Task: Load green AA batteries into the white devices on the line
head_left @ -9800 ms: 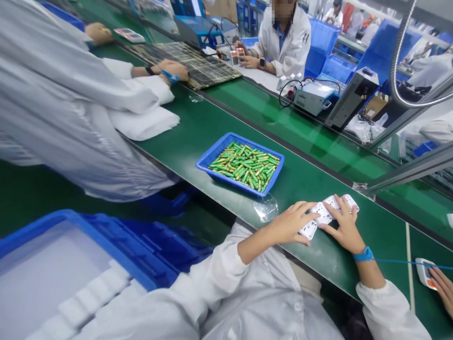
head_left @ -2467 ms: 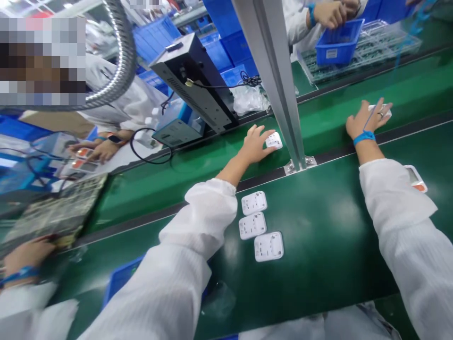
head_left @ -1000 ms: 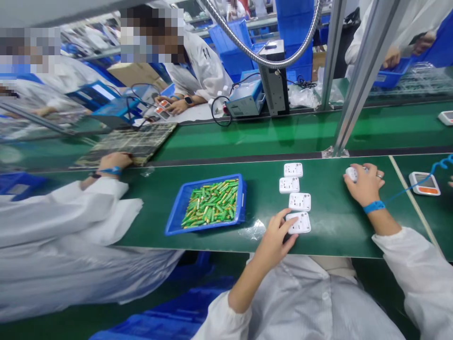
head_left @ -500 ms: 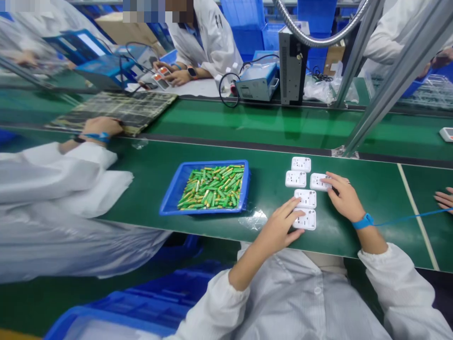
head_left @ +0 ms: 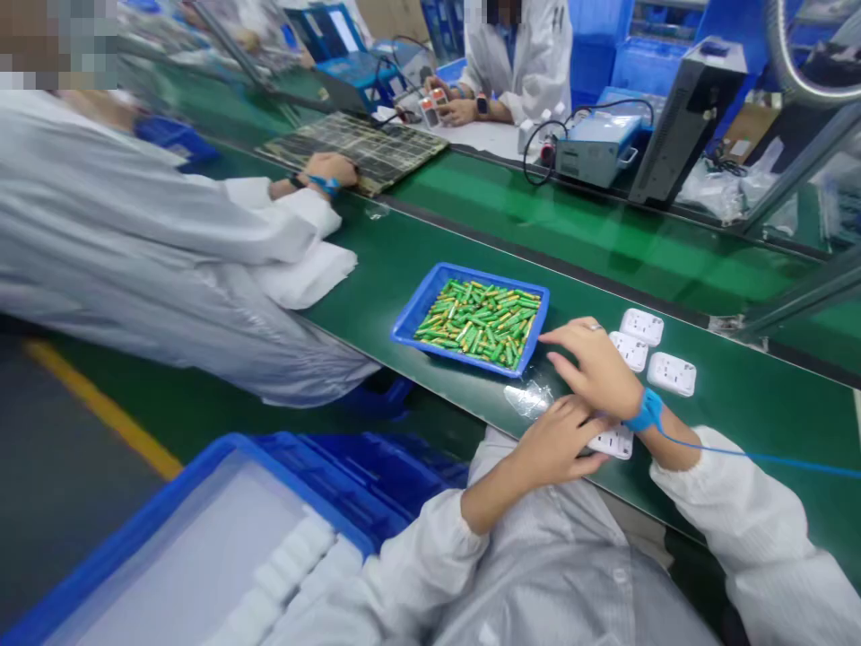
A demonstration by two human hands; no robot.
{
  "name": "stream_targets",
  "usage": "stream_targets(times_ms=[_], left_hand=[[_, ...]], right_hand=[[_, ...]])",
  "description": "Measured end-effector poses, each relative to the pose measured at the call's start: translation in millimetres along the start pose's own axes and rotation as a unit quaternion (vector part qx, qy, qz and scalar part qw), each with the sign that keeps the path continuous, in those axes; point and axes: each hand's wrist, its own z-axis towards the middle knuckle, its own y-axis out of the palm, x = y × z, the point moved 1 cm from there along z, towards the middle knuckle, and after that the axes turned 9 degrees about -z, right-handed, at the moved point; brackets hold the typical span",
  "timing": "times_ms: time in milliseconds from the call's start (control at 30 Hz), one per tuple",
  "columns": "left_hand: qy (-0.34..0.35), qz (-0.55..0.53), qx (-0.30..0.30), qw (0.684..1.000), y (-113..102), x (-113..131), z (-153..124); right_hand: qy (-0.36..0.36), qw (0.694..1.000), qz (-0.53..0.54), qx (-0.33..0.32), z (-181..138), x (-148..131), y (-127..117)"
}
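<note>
My left hand (head_left: 555, 441) lies at the near edge of the green belt, its fingers curled on the nearest white device (head_left: 613, 442). My right hand (head_left: 592, 363), a blue strap (head_left: 647, 410) on its wrist, hovers with fingers stretched out toward the blue tray (head_left: 464, 271) of green batteries (head_left: 481, 321). It holds nothing and its fingertips are just short of the tray's right rim. Three more white devices (head_left: 671, 373) lie face up behind my right hand, one partly hidden by it.
A co-worker in a white coat leans in at left, one hand (head_left: 331, 168) on a dark board tray (head_left: 377, 144). Another person sits across the far belt. A grey power unit (head_left: 595, 148) and black box (head_left: 686, 108) stand there. A blue crate (head_left: 202, 547) is by my knee.
My right hand left the white devices and swung left toward the battery tray. My left hand stayed on the nearest device. The view turned left and down.
</note>
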Motion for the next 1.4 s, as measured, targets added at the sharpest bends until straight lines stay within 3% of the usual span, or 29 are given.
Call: stream_targets(times_ms=[100, 200, 300, 567, 733, 833, 967, 1233, 1300, 1400], left_hand=[[0.021, 0.024, 0.005, 0.999, 2.4, -2.8, -0.2], [0.043, 0.048, 0.018, 0.998, 4.6, -5.0, -0.7], [0.058, 0.074, 0.030, 0.995, 5.3, -6.2, 0.2], [0.082, 0.106, 0.038, 0.990, 4.2, -7.2, 2.9], [0.074, 0.081, 0.035, 0.993, 1.9, -5.4, 2.4], [0.068, 0.064, 0.032, 0.995, 2.1, -5.1, 1.5], [0.048, 0.044, 0.027, 0.998, 2.6, -5.0, 0.4], [0.038, 0.004, 0.036, 0.999, -2.0, -2.5, -2.6], [0.034, -0.011, 0.043, 0.998, -1.2, -3.0, -4.2], [0.019, -0.023, 0.053, 0.998, 0.1, -4.0, -6.0]], right_hand=[[-0.085, 0.987, -0.054, -0.125, 60.4, -15.2, 20.5], [-0.149, 0.952, -0.095, -0.249, 97.2, -24.2, 33.5], [-0.148, 0.940, -0.118, -0.284, 110.9, -28.3, 38.4], [-0.099, 0.969, -0.088, -0.210, 101.9, -21.3, 44.3], [-0.099, 0.987, 0.047, -0.117, 84.4, -6.4, 35.7], [-0.058, 0.987, 0.142, -0.051, 67.3, 2.1, 23.6], [0.047, 0.963, 0.266, -0.014, 39.7, 13.5, 10.4], [0.196, 0.877, 0.438, 0.032, -33.8, 40.9, 1.9], [0.228, 0.868, 0.438, 0.059, -57.2, 43.0, -4.1], [0.286, 0.878, 0.368, 0.107, -98.5, 39.0, -15.0]])
